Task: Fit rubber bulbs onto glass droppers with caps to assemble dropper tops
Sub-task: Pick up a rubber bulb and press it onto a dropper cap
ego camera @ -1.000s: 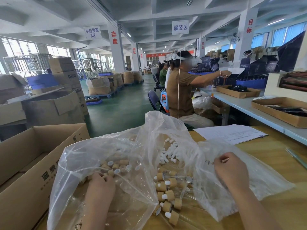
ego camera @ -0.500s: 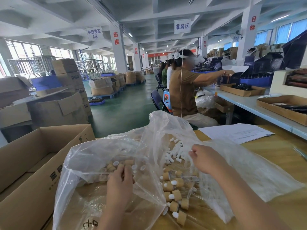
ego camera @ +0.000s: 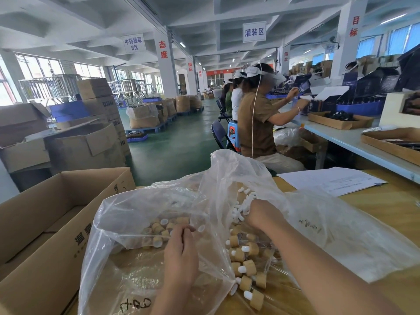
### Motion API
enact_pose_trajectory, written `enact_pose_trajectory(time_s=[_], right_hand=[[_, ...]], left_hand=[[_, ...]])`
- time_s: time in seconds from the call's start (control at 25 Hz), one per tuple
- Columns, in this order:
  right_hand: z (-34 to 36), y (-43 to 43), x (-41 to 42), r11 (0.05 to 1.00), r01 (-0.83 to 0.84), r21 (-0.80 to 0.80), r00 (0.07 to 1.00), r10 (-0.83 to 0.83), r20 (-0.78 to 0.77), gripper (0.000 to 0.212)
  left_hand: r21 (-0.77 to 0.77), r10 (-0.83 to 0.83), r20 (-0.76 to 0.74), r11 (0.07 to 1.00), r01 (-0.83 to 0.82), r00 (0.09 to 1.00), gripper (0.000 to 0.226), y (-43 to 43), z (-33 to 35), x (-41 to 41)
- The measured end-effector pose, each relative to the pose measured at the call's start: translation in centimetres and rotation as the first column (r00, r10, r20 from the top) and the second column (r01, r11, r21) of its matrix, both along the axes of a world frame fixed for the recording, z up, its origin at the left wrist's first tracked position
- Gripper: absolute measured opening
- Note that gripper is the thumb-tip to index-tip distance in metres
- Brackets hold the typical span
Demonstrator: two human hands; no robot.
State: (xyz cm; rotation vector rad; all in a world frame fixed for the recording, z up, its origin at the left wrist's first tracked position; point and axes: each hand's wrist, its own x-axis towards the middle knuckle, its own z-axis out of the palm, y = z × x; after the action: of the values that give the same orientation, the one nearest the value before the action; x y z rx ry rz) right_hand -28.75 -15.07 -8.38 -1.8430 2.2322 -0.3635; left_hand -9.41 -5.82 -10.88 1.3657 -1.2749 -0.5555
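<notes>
Bulbs (ego camera: 242,206), small and white, lie heaped inside the clear bag (ego camera: 227,173) mid-tabletop (ego camera: 386,208). The right hand (ego camera: 261,215) is buried among them, its fingertips hidden, so I can't tell whether it has one. The left hand (ego camera: 181,248) sits in the neighbouring bag (ego camera: 136,205), fingers (ego camera: 185,230) bunched over the tan caps (ego camera: 159,227). Whether one is pinched is unclear too. I'd take a single bulb by its fat end and a cap mouth-up, so they press straight together. Finished tops (ego camera: 246,263) lie near the right wrist, and a cardboard box (ego camera: 45,212) stands to the left.
</notes>
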Motion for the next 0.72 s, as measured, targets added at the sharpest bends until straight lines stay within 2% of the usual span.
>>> enact_pose_trajectory(time_s=[0.12,0.2,0.24,0.32,0.36,0.4,0.44,0.56,0.68,0.72], right_hand=[[1.9,1.7,-0.7,0.993,-0.106,-0.045,0.97,0.113,0.217,0.015],[3.6,3.9,-1.1,0.989,-0.148,-0.026,0.874,0.143,0.465,0.021],[4.4,5.2,-1.2,0.984,-0.176,-0.023,0.746,0.148,0.649,0.024],[5.5,7.6,-1.0,0.973,-0.215,-0.085,0.318,0.152,0.936,0.03],[5.5,8.6,-0.9,0.971,-0.205,-0.125,0.104,0.149,0.983,0.031],[5.1,9.5,-0.7,0.971,-0.189,-0.148,-0.058,0.139,0.989,0.031],[4.6,10.4,-0.4,0.971,-0.177,-0.16,-0.166,0.131,0.978,0.03],[2.8,11.8,0.5,0.981,-0.128,-0.147,-0.34,0.096,0.936,0.027],[2.1,11.7,0.5,0.993,-0.01,-0.116,-0.54,0.092,0.836,0.022],[2.1,11.6,0.5,0.994,0.009,-0.105,-0.582,0.091,0.808,0.021]], left_hand=[[-0.03,-0.066,0.006,0.997,0.066,0.998,0.027,0.4,0.2,-0.3],[-0.09,-0.121,0.109,0.987,0.131,0.987,0.026,1.1,0.2,-1.0],[-0.143,-0.127,0.183,0.978,0.154,0.975,0.025,1.5,0.2,-1.5],[-0.239,-0.134,0.331,0.946,0.22,0.934,0.021,2.4,0.4,-2.7],[-0.258,-0.153,0.391,0.928,0.268,0.907,0.024,2.9,0.6,-3.4],[-0.264,-0.176,0.449,0.91,0.319,0.876,0.03,3.3,0.7,-4.0],[-0.268,-0.19,0.513,0.891,0.367,0.837,0.035,3.6,0.7,-4.6],[-0.255,-0.201,0.62,0.863,0.437,0.758,0.039,3.6,0.5,-5.2],[-0.183,-0.26,0.582,0.881,0.436,0.77,0.039,3.6,0.2,-4.8],[-0.173,-0.284,0.569,0.876,0.45,0.772,0.038,3.7,0.2,-4.9]])
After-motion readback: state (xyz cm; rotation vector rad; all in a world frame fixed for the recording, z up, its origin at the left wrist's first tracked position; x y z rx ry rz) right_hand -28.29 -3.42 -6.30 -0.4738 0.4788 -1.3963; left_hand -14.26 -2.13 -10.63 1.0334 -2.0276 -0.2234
